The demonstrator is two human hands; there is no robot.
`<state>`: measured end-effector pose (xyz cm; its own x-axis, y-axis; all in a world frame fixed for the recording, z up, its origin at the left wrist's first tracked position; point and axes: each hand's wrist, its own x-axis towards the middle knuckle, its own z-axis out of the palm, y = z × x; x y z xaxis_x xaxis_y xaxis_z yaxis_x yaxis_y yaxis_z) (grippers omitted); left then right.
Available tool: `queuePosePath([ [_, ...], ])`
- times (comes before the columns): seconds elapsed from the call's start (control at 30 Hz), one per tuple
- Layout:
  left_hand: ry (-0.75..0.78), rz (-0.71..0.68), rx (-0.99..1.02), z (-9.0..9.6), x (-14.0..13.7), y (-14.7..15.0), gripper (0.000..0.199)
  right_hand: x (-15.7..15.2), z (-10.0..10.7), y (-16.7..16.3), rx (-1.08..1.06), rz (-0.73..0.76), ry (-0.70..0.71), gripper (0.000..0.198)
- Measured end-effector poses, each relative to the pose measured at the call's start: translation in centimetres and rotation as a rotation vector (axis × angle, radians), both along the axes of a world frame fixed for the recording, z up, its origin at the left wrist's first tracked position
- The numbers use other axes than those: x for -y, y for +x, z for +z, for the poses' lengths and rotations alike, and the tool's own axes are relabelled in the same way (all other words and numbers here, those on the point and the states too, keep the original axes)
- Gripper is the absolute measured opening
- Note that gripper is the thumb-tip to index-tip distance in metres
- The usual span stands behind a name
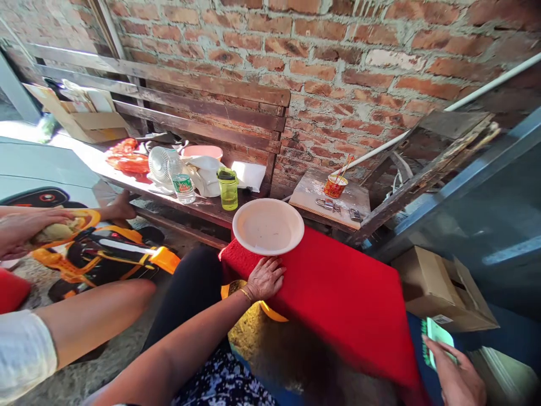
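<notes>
My left hand point(265, 278) lies flat on the red cloth point(346, 287), fingers spread and just below the rim of a pale round basin point(269, 226). A bracelet circles that wrist. The basin holds a few tiny dark specks. At the lower right my right hand point(462, 375) is closed on a light green brush point(440, 337), whose green bristles face left. Under my left forearm is a yellowish, rough-looking mass point(253, 330) with an orange rim beside it; I cannot make out what it is.
A wooden bench point(203, 206) bears a green bottle point(229, 189), a water bottle point(183, 187) and a small fan point(160, 164). A cup with sticks point(336, 185) and a padlock point(325, 203) lie on a board. A cardboard box point(426, 282) stands right. Another person's hand point(25, 231) is left.
</notes>
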<state>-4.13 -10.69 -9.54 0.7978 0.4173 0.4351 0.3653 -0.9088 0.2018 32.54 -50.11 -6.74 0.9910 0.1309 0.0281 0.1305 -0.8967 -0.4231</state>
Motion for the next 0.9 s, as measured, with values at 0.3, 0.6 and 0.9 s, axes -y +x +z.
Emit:
queuePosePath([
  [0.3, -0.048, 0.022, -0.208, 2.3, 0.1, 1.0, 0.024, -5.1, 3.7, -3.3, -0.055, 0.078, 0.137, 0.066],
  [0.6, -0.047, -0.153, -0.219, 2.0, -0.6, 3.6, 0.045, -12.6, 1.8, -8.6, 0.001, 0.482, 0.269, 0.054],
  [0.9, -0.090, -0.164, -0.217, 0.9, -1.1, 3.5, 0.045, -10.3, 2.0, -6.5, -0.104, 0.346, 0.060, 0.060],
])
